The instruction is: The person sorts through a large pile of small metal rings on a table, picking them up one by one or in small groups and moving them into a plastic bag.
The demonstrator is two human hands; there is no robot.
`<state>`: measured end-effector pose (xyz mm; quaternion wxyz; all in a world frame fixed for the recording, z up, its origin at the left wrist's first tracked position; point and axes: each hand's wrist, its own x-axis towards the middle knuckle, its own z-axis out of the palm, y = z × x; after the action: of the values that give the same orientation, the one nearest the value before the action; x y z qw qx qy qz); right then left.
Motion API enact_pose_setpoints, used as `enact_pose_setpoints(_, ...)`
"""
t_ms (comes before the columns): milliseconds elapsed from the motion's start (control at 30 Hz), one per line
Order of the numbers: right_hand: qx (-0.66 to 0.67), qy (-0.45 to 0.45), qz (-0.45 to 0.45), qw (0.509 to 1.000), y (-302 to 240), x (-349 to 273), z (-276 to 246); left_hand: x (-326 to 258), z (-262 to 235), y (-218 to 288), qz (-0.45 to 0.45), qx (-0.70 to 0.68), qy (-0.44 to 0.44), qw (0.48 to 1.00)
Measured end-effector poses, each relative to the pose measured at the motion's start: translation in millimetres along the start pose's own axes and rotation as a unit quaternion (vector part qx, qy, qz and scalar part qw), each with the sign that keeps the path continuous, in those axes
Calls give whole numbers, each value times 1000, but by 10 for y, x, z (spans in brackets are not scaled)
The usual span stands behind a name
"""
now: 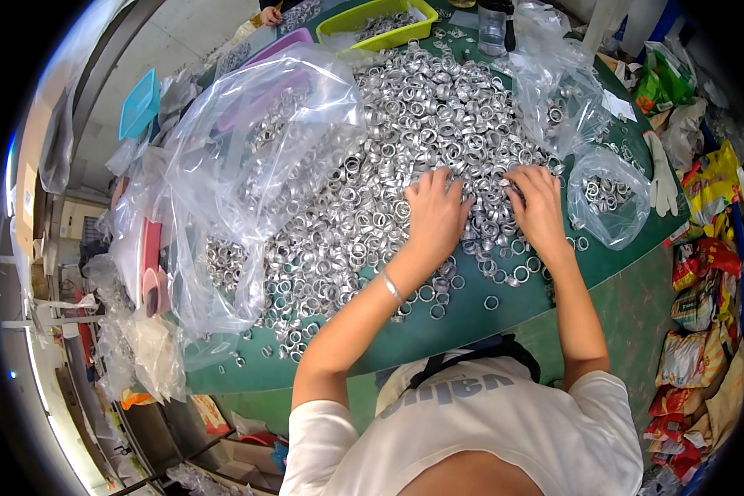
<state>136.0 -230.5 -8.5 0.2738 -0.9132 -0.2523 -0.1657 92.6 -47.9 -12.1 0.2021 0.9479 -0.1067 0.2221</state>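
Observation:
A large heap of silver metal rings [422, 124] covers much of the green table [248, 364]. My left hand [436, 211] rests on the near part of the heap, its fingers spread and touching the rings. A short way to its right, my right hand [539, 207] lies at the heap's edge with fingers bent and thumb apart. Loose rings lie between the two hands; neither hand visibly grips one, though the fingertips are partly hidden among them. Near the table's front edge, a single ring [491, 302] lies apart from the others.
A big clear plastic bag [215, 165] drapes over the heap's left side. To the right are a small bag of rings [608, 198] and a white glove [660, 175]. A yellow-green basket [378, 25] and a clear bottle [493, 31] stand at the back. Another person's hand [270, 16] shows far left.

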Motion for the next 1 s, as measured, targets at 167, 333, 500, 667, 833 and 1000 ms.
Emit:
enact_pose_setpoints(167, 18, 23, -53, 998, -118, -7, -60, 100, 88, -43, -39, -166, 98, 980)
enact_pose_setpoints(333, 47, -20, -70, 996, -28, 35, -88, -27, -350, -5, -361, -620, -53, 694)
enact_pose_setpoints(500, 232, -30, -36, 972, -219, -133, -185, -343, -491, 120, -463, -750, -96, 463)
enact_pose_setpoints(667, 248, -78, -104, 960, -512, -236, -185, -511, -379, 328, -494, -813, -121, 284)
enact_pose_setpoints(833, 70, 16, 18, 997, -297, 60, 71, -505, -349, 358, -522, -742, -131, 398)
enact_pose_setpoints(1000, 1, 40, -23, 999, -292, 134, 263, -569, -360, 235, -500, -743, -126, 427)
